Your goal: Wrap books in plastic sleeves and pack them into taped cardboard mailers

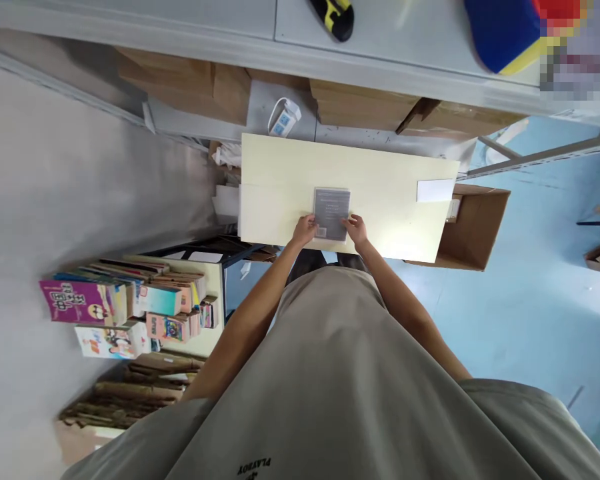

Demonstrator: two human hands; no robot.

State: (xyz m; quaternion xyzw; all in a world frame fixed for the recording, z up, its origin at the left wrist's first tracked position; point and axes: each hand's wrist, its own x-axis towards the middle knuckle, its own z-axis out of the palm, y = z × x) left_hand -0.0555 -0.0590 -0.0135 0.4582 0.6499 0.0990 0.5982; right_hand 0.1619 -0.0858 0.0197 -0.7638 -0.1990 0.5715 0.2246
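A grey book lies on the pale yellow tabletop. Small light print and a white label, probably a barcode, show on its upper face, and a clear margin like a plastic wrapper runs around it. At its lower left edge, the fingers of my left hand are closed on the border. My right hand pinches the opposite edge at about the same height. The fingertips beneath the edges are hidden.
A white sheet or card lies at the table's right end, beside an open cardboard box. Behind are a power strip and cardboard boxes under a grey shelf. Stacked books stand at left.
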